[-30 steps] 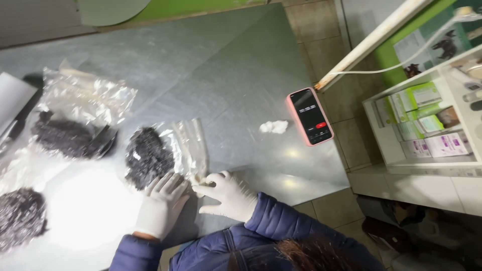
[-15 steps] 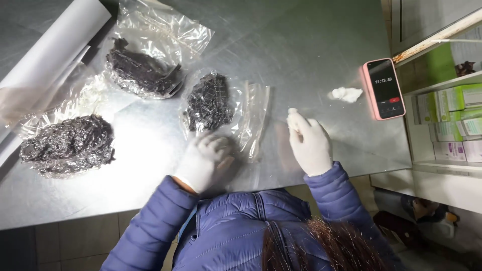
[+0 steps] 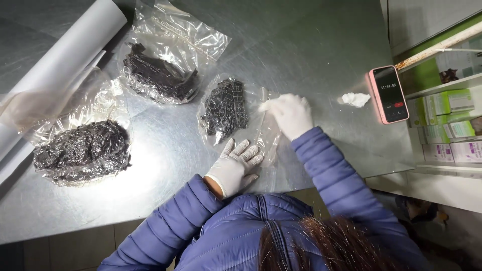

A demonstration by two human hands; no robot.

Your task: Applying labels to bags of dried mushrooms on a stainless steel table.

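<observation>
Clear plastic bag (image 3: 236,113) of dark material at frame centre, on steel table (image 3: 311,55). Left hand (image 3: 235,166) spread flat, pressing bag's near edge. Right hand (image 3: 288,114) pinches bag's open end. Sealing step, likely; next needs steady pull along the opening.

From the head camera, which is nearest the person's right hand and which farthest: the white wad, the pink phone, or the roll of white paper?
Measured from the right hand:
1. White wad, just to its right on the metal table.
2. Pink phone, beyond the wad at the table's right edge.
3. Roll of white paper, far left corner.
</observation>
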